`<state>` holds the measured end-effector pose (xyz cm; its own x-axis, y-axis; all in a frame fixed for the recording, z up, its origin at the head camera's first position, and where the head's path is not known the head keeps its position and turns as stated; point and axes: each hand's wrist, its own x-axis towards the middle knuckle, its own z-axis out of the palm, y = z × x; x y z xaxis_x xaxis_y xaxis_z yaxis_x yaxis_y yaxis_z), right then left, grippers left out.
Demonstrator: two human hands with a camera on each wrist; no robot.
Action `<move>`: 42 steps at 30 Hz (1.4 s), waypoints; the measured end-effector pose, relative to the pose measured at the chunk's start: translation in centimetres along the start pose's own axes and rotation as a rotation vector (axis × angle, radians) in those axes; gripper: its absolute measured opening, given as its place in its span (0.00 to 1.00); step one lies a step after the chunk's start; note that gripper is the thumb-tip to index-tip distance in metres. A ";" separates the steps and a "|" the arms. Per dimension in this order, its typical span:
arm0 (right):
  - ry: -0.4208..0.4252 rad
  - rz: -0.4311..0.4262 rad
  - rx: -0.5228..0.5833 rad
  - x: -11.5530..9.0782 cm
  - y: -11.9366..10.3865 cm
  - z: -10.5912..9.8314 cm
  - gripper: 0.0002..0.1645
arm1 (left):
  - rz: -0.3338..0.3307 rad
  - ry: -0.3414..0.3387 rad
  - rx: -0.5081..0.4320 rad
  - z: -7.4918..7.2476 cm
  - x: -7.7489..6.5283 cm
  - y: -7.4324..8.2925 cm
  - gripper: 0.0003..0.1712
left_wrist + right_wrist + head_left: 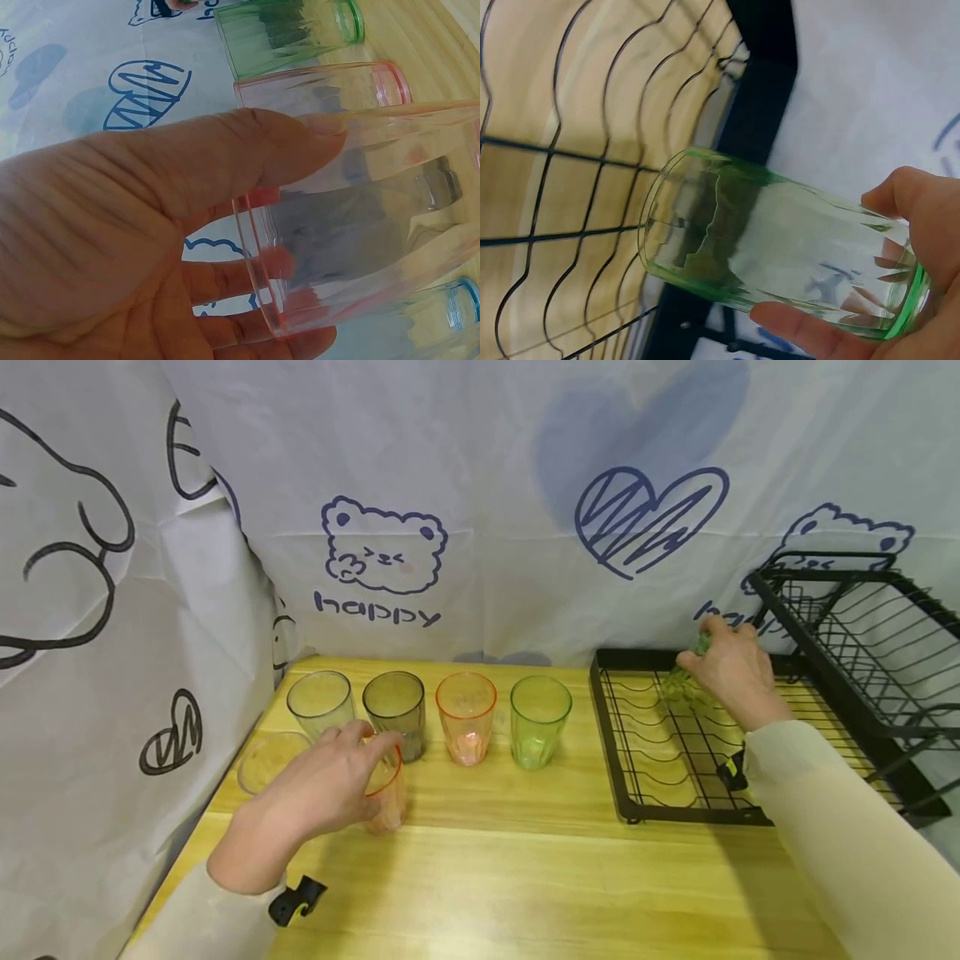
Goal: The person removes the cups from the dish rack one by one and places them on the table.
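Observation:
Around the rim of a pink tumbler [388,808] my left hand [322,781] has its thumb on one side and its fingers on the other. The tumbler stands upright in the front row on the table, seen close in the left wrist view. My right hand [731,672] holds a green tumbler [802,240] by its base end, with the mouth down at the wires of the black dish rack [611,760]. Behind the left hand stand a clear tumbler [321,697], a grey tumbler [397,718], another pink tumbler [467,722] and another green tumbler [538,727].
A further clear tumbler [262,764] is partly hidden left of my left hand. The rack's raised upper basket [885,652] rises at the right. A printed cloth [495,568] hangs behind the wooden table [510,877] and along its left side.

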<state>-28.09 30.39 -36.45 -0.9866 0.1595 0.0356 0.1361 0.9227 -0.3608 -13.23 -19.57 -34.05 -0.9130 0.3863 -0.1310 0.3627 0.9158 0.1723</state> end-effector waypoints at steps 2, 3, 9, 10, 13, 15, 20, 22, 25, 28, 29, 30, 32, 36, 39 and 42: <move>0.009 -0.012 -0.003 -0.7 -0.4 -0.4 0.40 | 0.004 0.003 0.002 -0.1 0.1 0.0 0.47; 0.014 -0.014 -0.003 -1.1 -0.5 -0.6 0.40 | 0.008 0.007 0.003 -0.1 0.2 0.0 0.47; 0.036 -0.025 0.003 -3.5 -1.4 -1.9 0.40 | 0.044 0.036 0.009 -0.2 0.8 0.1 0.45; 0.039 -0.032 -0.001 -3.9 -1.5 -2.1 0.40 | 0.047 0.037 0.010 -0.3 0.9 0.2 0.45; 0.046 -0.059 -0.014 -5.0 -1.8 -2.8 0.38 | 0.051 0.039 0.011 -0.4 1.2 0.3 0.45; 0.048 -0.079 -0.020 -5.7 -1.9 -3.3 0.38 | 0.051 0.038 0.012 -0.4 1.3 0.4 0.45; 0.032 -0.104 -0.007 -7.3 -2.3 -4.1 0.39 | 0.050 0.027 0.011 -0.4 1.5 0.7 0.46; 0.027 -0.109 0.001 -7.9 -2.4 -4.2 0.40 | 0.045 0.020 0.000 -0.5 1.4 0.8 0.48; 0.035 -0.115 0.012 -8.6 -2.6 -4.1 0.40 | 0.056 0.058 -0.015 -0.5 1.0 1.0 0.48; 0.060 -0.132 0.020 -9.3 -2.8 -4.0 0.38 | 0.090 0.153 -0.028 -0.4 0.7 1.6 0.45; 0.073 -0.141 0.022 -9.6 -2.9 -4.0 0.37 | 0.104 0.192 -0.032 -0.4 0.7 2.0 0.43; 0.082 -0.148 0.024 -9.8 -2.9 -4.0 0.37 | 0.115 0.226 -0.037 -0.3 0.7 2.4 0.41; 0.097 -0.162 0.030 -10.2 -3.1 -4.0 0.36 | 0.138 0.281 -0.061 -0.1 0.9 3.3 0.37; 0.098 -0.170 0.040 -11.1 -3.6 -4.1 0.36 | 0.184 0.337 -0.126 0.7 1.7 5.4 0.33; 0.080 -0.164 0.050 -11.7 -4.1 -4.1 0.37 | 0.203 0.330 -0.189 1.5 2.3 6.7 0.33; 0.067 -0.155 0.058 -12.3 -4.1 -4.3 0.37 | 0.222 0.301 -0.255 2.3 3.3 8.2 0.32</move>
<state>-16.15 26.11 -31.43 -0.9867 0.0421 0.1567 -0.0243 0.9165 -0.3992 -12.87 -10.52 -35.35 -0.8454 0.4870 0.2195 0.5331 0.7433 0.4042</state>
